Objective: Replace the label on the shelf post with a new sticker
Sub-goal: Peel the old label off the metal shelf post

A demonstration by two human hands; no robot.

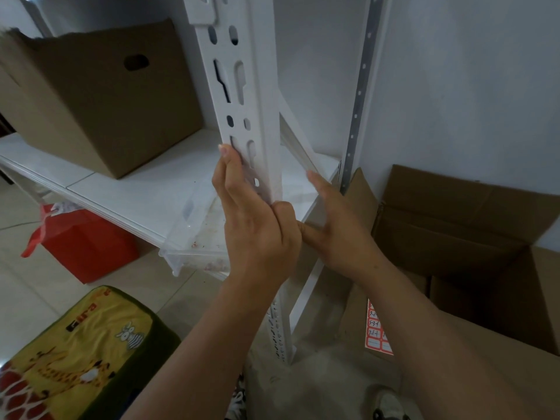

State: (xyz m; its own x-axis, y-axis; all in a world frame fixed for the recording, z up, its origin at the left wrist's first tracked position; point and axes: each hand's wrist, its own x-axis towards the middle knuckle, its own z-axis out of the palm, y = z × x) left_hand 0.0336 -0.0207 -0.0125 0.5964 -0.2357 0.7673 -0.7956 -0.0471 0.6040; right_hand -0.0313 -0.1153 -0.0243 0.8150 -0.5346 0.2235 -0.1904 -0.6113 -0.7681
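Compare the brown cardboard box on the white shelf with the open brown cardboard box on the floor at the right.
The cardboard box on the shelf stands raised on the white shelf board and shows an oval handle hole. The open cardboard box on the floor sits lower, flaps spread, with a red-bordered sticker sheet by it. Both are plain brown corrugated card.

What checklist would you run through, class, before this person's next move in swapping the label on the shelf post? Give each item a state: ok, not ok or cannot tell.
1. Shelf post within reach: ok, both hands are on it.
2. Left hand steadying the post: ok, its fingers lie along the front face.
3. Right hand free to work: ok, fingers straight beside the post, thumb reaching toward the left hand.
4. Old label removed: cannot tell, the hands cover that stretch of the post.
5. New sticker ready: ok, a sticker sheet with red-bordered labels lies in the open cardboard box at the right.
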